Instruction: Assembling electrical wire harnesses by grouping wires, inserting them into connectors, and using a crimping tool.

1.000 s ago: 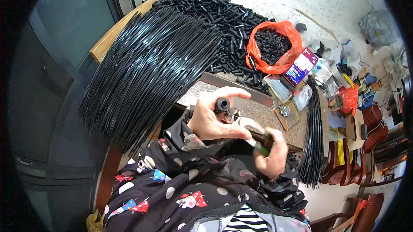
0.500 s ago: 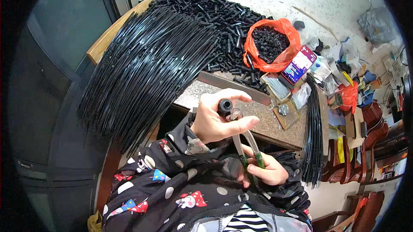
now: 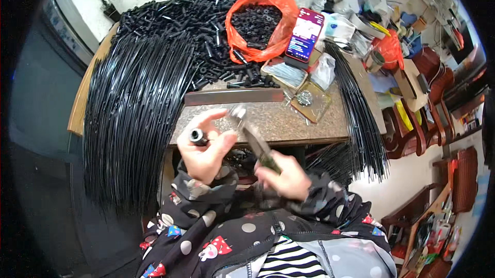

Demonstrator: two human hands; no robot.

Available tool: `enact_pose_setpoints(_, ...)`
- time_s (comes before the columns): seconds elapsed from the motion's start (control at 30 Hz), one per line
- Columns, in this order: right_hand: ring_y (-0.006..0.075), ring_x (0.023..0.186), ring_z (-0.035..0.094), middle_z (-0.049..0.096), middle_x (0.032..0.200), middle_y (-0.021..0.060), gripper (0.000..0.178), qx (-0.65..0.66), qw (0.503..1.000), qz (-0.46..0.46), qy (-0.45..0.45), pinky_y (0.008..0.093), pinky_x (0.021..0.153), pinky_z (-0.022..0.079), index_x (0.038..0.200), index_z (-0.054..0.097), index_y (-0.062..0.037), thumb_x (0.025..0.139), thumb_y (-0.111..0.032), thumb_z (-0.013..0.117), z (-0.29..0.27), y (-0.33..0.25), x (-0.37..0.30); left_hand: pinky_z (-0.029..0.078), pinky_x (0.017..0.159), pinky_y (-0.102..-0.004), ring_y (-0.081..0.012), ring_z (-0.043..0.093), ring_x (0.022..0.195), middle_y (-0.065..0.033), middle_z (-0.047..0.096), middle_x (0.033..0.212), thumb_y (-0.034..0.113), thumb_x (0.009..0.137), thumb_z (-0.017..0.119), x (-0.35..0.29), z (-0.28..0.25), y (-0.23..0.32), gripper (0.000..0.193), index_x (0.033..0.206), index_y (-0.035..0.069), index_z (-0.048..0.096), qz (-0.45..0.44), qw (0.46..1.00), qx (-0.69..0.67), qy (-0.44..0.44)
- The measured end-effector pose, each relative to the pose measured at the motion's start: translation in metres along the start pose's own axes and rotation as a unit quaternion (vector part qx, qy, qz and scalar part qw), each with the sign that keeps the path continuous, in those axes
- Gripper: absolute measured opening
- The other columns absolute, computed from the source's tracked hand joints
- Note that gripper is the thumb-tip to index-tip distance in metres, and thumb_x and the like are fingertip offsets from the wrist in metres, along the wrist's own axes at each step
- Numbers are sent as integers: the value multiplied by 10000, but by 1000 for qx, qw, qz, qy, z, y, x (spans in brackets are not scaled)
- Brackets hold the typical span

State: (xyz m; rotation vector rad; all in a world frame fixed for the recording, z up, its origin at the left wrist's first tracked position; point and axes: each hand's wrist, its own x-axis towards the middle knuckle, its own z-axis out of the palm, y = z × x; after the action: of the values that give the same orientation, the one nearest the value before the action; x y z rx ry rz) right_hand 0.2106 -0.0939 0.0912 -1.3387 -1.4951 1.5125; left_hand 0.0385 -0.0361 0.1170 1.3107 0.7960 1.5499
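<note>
A person's left hand (image 3: 202, 159), thumb and forefinger apart, curls around a short black tube (image 3: 197, 137) by the front edge of a speckled worktop (image 3: 304, 129), while the right hand (image 3: 286, 177) grips green-handled pliers (image 3: 255, 143), their head blurred near the left fingertips. Long black rods (image 3: 136, 118) overhang the worktop's left front corner; black tubes (image 3: 170, 18) heap along its back edge beside a red bag (image 3: 281, 51) and a lit phone (image 3: 305, 36).

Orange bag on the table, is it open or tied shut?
Open: the orange bag has its mouth spread wide, with small black parts showing inside.
</note>
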Motion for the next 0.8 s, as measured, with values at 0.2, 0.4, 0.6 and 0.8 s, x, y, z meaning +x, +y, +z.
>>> enact_pose_setpoints(0.2,364,782,515,528,823,183,271,-401,833,-155,349,377,683,424,949,522,-25,685,-5,579,-135,84,60,278,448,-157,-9,355,489,75,360,554,61,663,716,-3,2,-11,468,1070,-57,517,20,997,-34,-64)
enact_pose_setpoints(0.4,319,851,500,525,831,150,310,-487,813,-213,235,367,711,430,939,508,-17,637,43,544,-150,85,72,252,443,-155,-3,334,485,81,356,549,92,634,747,-1,-1,-15,494,1057,-41,530,-20,998,-11,-63)
enact_pose_setpoints(0.6,252,828,499,519,811,90,214,-545,764,-264,224,328,671,457,913,493,-31,701,-56,474,-153,81,75,234,452,-157,-5,319,487,80,356,552,105,625,757,4,5,-22,488,1043,-27,543,-50,996,-28,-64)
enact_pose_setpoints(0.8,289,799,502,509,790,124,270,-524,772,-274,232,351,670,445,927,492,-29,658,-4,515,-158,92,80,223,435,-172,-11,298,475,73,364,539,105,618,762,2,4,-26,450,1006,-11,566,-31,996,1,-89)
